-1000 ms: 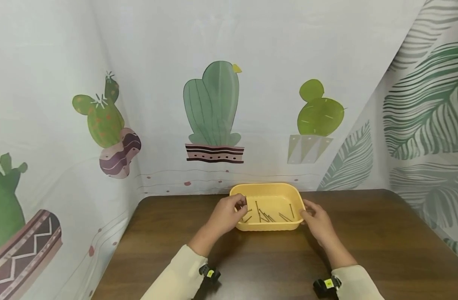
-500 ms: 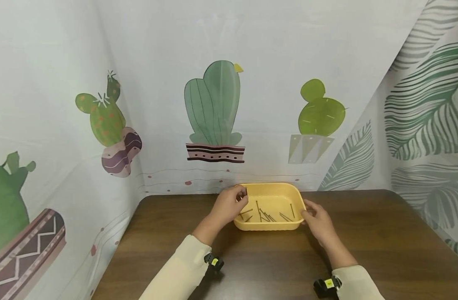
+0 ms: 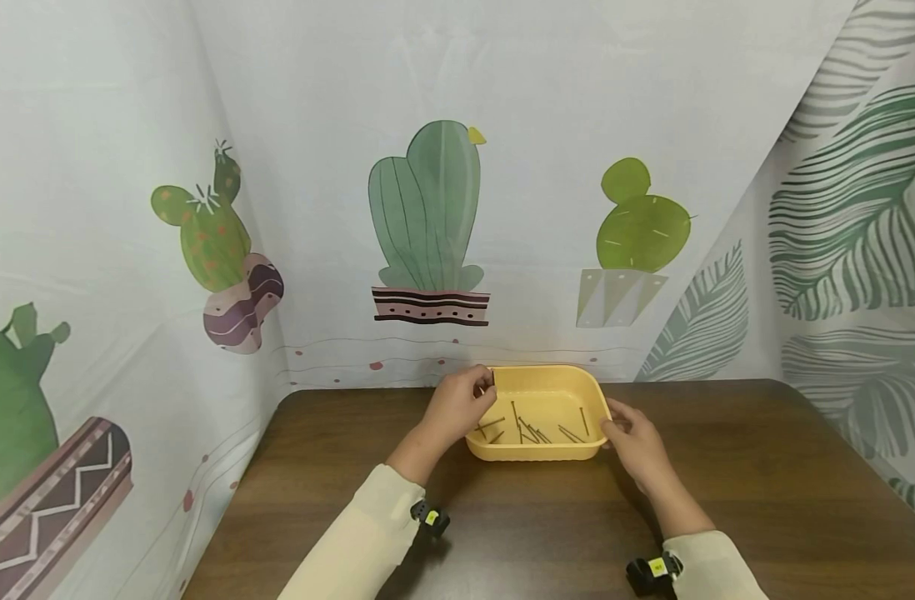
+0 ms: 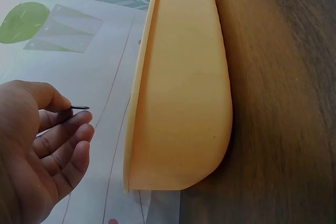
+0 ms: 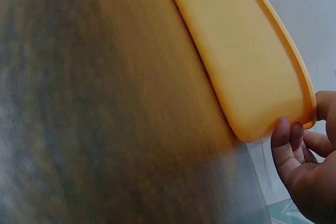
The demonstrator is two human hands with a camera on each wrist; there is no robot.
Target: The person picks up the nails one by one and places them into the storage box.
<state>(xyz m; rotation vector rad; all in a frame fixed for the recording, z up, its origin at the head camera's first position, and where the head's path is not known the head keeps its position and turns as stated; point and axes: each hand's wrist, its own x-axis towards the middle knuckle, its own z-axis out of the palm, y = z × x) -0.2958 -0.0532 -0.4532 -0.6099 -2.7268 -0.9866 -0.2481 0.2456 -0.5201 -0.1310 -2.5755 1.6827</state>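
A yellow plastic tray (image 3: pixel 536 452) stands at the back of the table, with several loose nails (image 3: pixel 528 431) scattered over its floor. Above its left rim my left hand (image 3: pixel 456 406) pinches one nail (image 4: pixel 80 107) between thumb and fingers. Only the pointed end of that nail pokes out in the left wrist view; the rest is hidden by the fingers. My right hand (image 3: pixel 636 442) grips the tray's right end, thumb over the rim and fingers against the outer wall, as the right wrist view shows of the tray (image 5: pixel 247 61).
The dark wooden table (image 3: pixel 540 517) extends in front of the tray and to both sides. Right behind it hangs a white cloth (image 3: pixel 532 250) printed with cacti and leaves. A small black camera sits on each wrist.
My left hand has lifted from inside the tray's left end to above the rim, holding a nail. My right hand has kept its grip, and the tray has barely moved.
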